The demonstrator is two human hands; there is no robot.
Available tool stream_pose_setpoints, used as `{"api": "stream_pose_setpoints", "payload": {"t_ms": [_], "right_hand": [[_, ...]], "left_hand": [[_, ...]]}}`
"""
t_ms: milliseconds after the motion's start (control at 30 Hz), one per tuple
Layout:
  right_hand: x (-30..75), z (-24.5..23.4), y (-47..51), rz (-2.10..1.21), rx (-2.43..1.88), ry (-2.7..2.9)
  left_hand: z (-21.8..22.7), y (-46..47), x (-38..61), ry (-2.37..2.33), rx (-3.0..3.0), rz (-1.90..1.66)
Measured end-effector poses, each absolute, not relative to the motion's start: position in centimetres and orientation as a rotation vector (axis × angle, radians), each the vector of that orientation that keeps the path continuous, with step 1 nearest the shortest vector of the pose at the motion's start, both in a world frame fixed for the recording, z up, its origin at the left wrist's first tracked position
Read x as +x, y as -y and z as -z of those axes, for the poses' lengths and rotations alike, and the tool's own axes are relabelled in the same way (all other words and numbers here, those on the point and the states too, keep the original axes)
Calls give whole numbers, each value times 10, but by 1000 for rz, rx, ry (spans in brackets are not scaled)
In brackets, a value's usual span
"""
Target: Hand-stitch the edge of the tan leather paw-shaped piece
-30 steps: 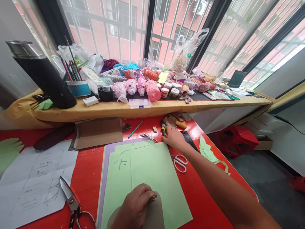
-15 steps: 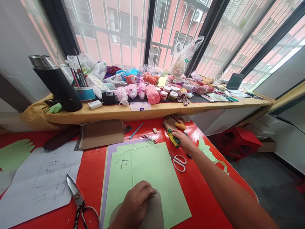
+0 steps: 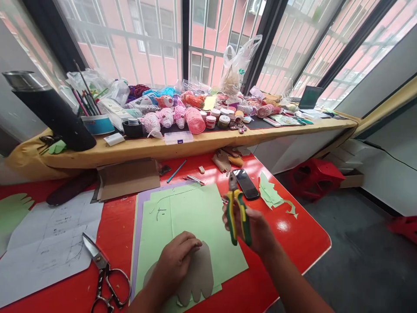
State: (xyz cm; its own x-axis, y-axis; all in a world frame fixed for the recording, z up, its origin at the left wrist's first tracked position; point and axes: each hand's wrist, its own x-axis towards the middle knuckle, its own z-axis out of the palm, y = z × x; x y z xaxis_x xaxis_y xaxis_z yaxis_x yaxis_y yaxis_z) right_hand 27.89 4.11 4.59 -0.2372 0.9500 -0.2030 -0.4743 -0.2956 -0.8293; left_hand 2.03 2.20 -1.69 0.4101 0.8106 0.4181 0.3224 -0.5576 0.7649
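My right hand (image 3: 259, 230) grips a pair of pliers (image 3: 236, 208) with green and yellow handles, raised above the table, jaws pointing away from me. My left hand (image 3: 177, 256) is closed, its fingers curled on a grey foot-shaped cut-out (image 3: 200, 271) with scalloped toes. Part of the cut-out is hidden beneath that hand. It lies over light green sheets (image 3: 192, 213) bearing pencil marks, with a purple sheet (image 3: 138, 230) under them. The white-handled scissors are mostly hidden behind my right hand and the pliers.
Large scissors (image 3: 106, 269) lie left of the sheets, beside a sketched white paper (image 3: 55, 243). A phone (image 3: 246, 184) and green paper scraps (image 3: 272, 191) are to the right. Beyond the red table (image 3: 286, 243), a crowded window ledge (image 3: 140, 150) holds a black flask (image 3: 61, 115) and jars.
My right hand has lifted the pliers from the table's far side and drawn them nearer, uncovering the phone. My left hand stays on the cut-out, whose scalloped end now shows. The view has shifted.
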Motion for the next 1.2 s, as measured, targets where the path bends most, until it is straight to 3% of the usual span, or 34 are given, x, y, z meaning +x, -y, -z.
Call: {"api": "stream_pose_setpoints", "payload": {"t_ms": [300,733,1200], "right_hand": [[257,-13,-6,-1935,-726,669],[264,-11,31,-1914,-973,679],[245,-31,46,-1977,-955,831]], "left_hand": [[18,-21,20,-984,2084,-1028],[21,-19,23,-990,2058,-1001],[26,-22,23,-929,2060,-1031]]}}
